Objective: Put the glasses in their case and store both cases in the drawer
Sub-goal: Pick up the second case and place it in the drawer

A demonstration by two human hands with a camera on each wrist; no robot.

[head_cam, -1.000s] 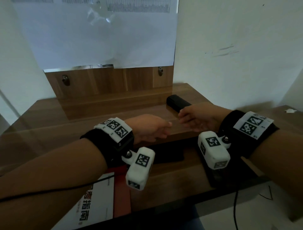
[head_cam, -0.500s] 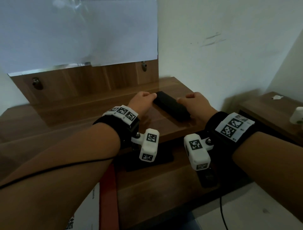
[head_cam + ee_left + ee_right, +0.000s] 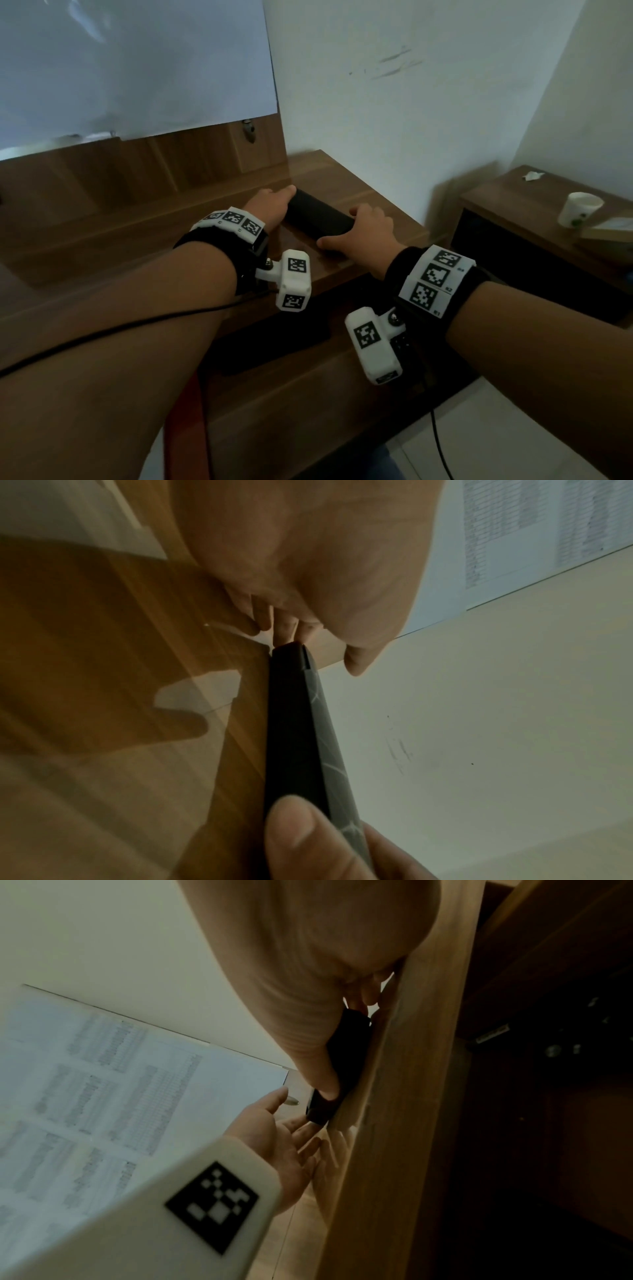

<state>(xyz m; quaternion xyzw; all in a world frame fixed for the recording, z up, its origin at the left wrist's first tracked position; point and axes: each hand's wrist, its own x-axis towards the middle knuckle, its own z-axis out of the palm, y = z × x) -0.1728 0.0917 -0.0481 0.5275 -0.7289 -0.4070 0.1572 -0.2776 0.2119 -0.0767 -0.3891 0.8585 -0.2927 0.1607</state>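
**Both hands on the black case at the desk's back right corner**

We see a long, narrow black case (image 3: pixel 317 216) lying flat on the glossy wood-grain desktop (image 3: pixel 359 185), near its back right corner and set at a slant to the right edge. In the left wrist view the case (image 3: pixel 294 723) looks matte and smooth, with a seam along its side and faint pale lines across its top face; its lid looks closed.

Our left hand (image 3: pixel 272 205) meets the far end of the case. From the left wrist camera its fingertips (image 3: pixel 284 631) touch that end while the thumb stands clear beside it, so the hand reads as loosely spread, touching and not clasping.

Our right hand (image 3: pixel 366 229) wraps the near end: the thumb (image 3: pixel 318 1074) lies along one long side and the fingers curl over the other, pinching the case (image 3: pixel 342 1056) between them.

A shiny white sheet (image 3: pixel 130 65) hangs on the wall above the wooden back panel. Beyond the right edge, on a separate low wooden cabinet (image 3: pixel 513 192), stands a white paper cup (image 3: pixel 579 209).
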